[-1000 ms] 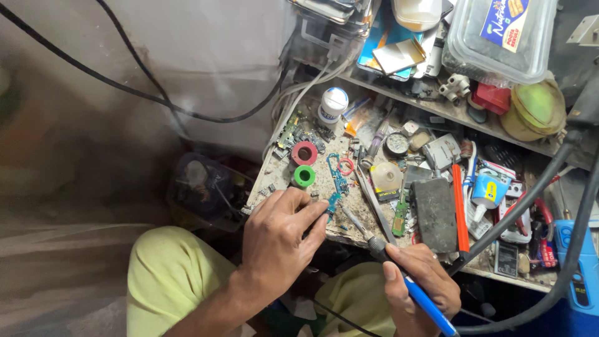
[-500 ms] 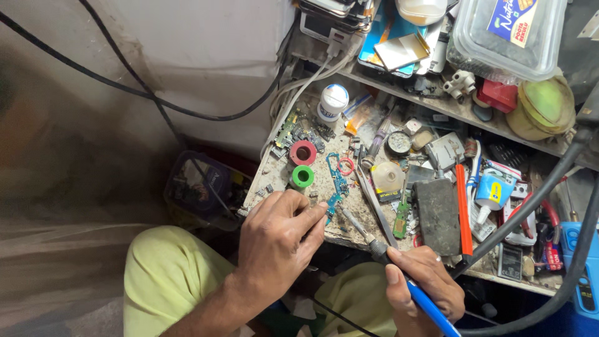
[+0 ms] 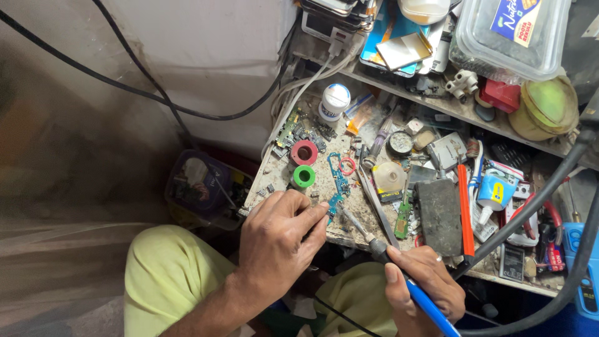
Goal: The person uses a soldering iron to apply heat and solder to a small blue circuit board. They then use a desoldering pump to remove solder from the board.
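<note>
A person in pale yellow-green trousers point(image 3: 165, 274) works at the near edge of a cluttered, dust-caked worktop point(image 3: 274, 178). The left hand point(image 3: 277, 240) curls over that edge with its fingertips pinched narrowly on the lower end of a slim blue flex circuit strip point(image 3: 340, 181), which runs away from the hand toward the back of the worktop, its long axis nearly straight up the picture. Just left of the strip stand a green tape roll point(image 3: 304, 176) and, behind it, a red tape roll point(image 3: 304, 152); a white plastic jar point(image 3: 334, 102) sits near the back edge. To the right, the right hand point(image 3: 424, 293) is wrapped firmly round the blue handle of a soldering iron point(image 3: 374, 246), whose grey metal tip slants up and leftward, ending beside the strip's lower end, just by the left fingertips. The left hand is the nearer to the strip. Steel tweezers point(image 3: 374, 200) lie parallel to the iron; further right rest a dull black rectangular block point(image 3: 440, 215) and an orange-handled tool point(image 3: 464, 209).
</note>
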